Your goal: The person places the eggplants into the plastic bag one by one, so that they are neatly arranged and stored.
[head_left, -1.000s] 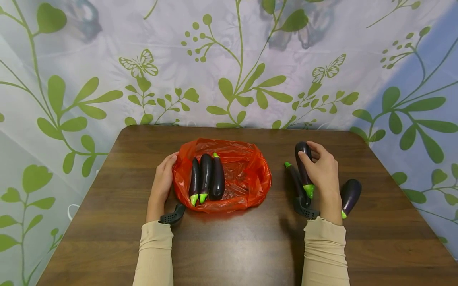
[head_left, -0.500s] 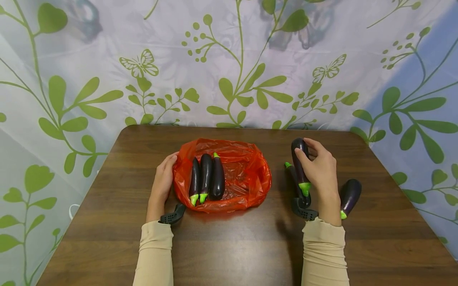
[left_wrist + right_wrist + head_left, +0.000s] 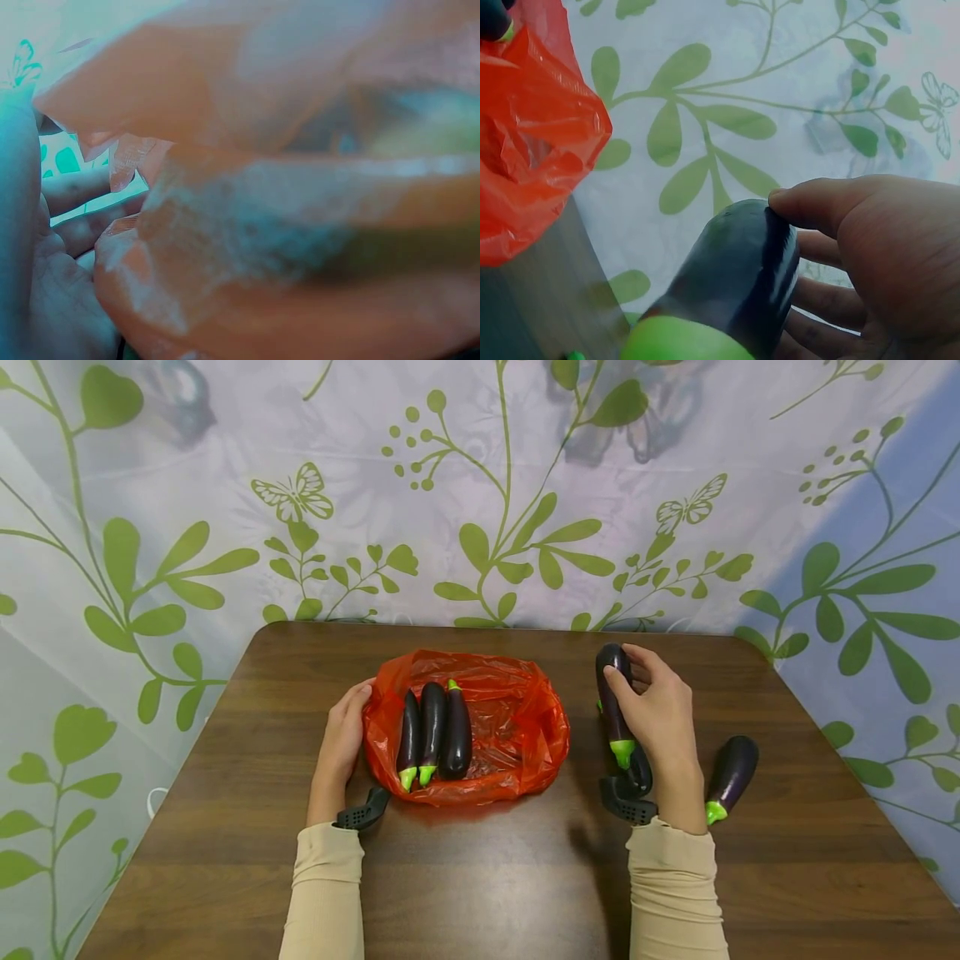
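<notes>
Right hand: your right hand (image 3: 663,710) pinches the held eggplant (image 3: 613,693) – thumb on the side facing the bag, fingers round the other side.
Held eggplant: gripped near its rounded upper end; the body slants down toward you, green cap (image 3: 622,752) lowest and clear of your fingers.
Right wrist view: thumb tip touches the dark skin by the rounded end, fingers behind; cap nearest the camera.
Eggplant under it: a second eggplant (image 3: 641,774) lies partly hidden behind the held one; can't tell if they touch.
Far-right eggplant: on the table (image 3: 495,893), outside your right forearm – the eggplant (image 3: 735,768) has its cap toward you.
Left hand: your left hand (image 3: 343,731) rests along the bag's left side, fingertips partly covered by film; can't tell whether it pinches the plastic.
Red plastic bag: the bag (image 3: 546,718) sits mid-table, mouth up, well apart from the held eggplant.
Bagged eggplants: three side by side in the left half – left one (image 3: 408,739), middle one (image 3: 432,727), right one (image 3: 457,739); left two caps toward you, right one's away.
</notes>
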A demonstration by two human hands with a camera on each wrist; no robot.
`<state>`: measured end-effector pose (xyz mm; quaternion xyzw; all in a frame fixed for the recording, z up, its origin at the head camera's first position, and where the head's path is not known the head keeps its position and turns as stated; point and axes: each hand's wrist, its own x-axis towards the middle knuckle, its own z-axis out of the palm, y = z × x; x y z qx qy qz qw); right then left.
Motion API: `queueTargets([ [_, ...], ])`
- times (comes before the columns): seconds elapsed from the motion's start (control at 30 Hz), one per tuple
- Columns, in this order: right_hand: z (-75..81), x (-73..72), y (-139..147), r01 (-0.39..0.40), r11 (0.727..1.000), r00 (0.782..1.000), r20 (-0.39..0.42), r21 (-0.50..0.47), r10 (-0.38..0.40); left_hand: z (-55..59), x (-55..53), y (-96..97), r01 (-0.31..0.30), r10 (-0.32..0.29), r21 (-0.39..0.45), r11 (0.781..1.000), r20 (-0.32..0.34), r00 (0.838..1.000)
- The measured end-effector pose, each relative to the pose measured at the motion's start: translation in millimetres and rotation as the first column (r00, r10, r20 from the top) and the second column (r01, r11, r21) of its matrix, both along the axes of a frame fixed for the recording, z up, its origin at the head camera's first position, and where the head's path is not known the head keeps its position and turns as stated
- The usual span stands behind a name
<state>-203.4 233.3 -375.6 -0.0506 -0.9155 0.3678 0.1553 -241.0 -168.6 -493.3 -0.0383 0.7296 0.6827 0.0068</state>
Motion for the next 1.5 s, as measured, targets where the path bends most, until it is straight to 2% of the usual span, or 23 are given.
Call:
queueTargets([
  [0.17, -1.1, -1.9, -5.8, -0.024, 1.0, 0.999, -0.028, 0.011, 0.025, 2.0, 1.7, 0.1, 0.002, -0.002, 0.011, 1.0, -0.002, 1.0],
  [0.8, -3.3, -6.2, -31.9, -0.123, 0.992, 0.991, -0.055, -0.027, 0.121, -0.4, 0.9, -0.9, 0.015, -0.016, 0.013, 1.0, 0.025, 1.0],
  [1.13, -4.4, -6.3, -47.4, -0.183, 0.982, 0.983, -0.04, -0.046, 0.182, -1.2, -0.9, 0.2, -0.011, 0.011, 0.021, 1.0, -0.022, 1.0],
  [1.5, -5.6, -6.8, -62.2, -0.227, 0.972, 0.973, -0.052, -0.058, 0.224, -1.0, -1.7, 0.6, -0.013, 0.014, 0.023, 1.0, -0.02, 1.0],
])
